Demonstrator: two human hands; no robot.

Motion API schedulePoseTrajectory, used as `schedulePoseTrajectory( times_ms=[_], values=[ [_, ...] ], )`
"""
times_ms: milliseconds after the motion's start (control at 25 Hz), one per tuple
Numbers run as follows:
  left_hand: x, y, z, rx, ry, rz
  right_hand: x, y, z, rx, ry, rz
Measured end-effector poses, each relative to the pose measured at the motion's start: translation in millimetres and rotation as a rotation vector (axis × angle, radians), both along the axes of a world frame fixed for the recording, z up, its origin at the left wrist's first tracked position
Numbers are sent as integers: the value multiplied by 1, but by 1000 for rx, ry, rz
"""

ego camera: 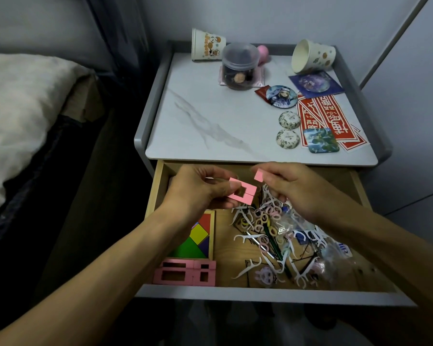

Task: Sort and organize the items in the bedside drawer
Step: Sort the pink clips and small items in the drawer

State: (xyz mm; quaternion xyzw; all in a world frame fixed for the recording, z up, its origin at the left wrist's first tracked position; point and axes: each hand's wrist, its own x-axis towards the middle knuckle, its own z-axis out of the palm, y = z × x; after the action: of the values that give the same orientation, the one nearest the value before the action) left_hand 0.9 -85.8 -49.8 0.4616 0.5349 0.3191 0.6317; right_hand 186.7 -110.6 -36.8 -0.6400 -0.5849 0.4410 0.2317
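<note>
The bedside drawer (265, 292) stands pulled out below me. My left hand (198, 189) holds a pink frame-shaped block (245, 191) with a square hole, above the drawer's back. My right hand (289, 187) pinches a small pink square piece (258, 175) just right of that block, apart from it. In the drawer's front left corner lie several pink hollow blocks (184, 271) side by side. Behind them sits a wooden tangram tray (198, 239) with coloured tiles. A tangle of white floss picks, pastel hair ties and plastic bags (280, 243) fills the drawer's right half.
On the marble nightstand top (205, 121) lie two tipped paper cups (206, 46) (311, 56), a clear lidded jar (240, 66), round badges (280, 96), small tins (288, 128) and red stickers (330, 116). A bed with a white quilt (18, 116) is at the left.
</note>
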Motion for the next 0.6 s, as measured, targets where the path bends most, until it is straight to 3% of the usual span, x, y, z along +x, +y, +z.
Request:
schedulePoseTrajectory(
  times_ms=[160,600],
  values=[
    [3,-4,-1,-2,-18,-46,-3,2,-7,143,95,-127],
    [2,-6,0,-11,-53,-57,-14,-2,-20,338,36,-122]
  ],
)
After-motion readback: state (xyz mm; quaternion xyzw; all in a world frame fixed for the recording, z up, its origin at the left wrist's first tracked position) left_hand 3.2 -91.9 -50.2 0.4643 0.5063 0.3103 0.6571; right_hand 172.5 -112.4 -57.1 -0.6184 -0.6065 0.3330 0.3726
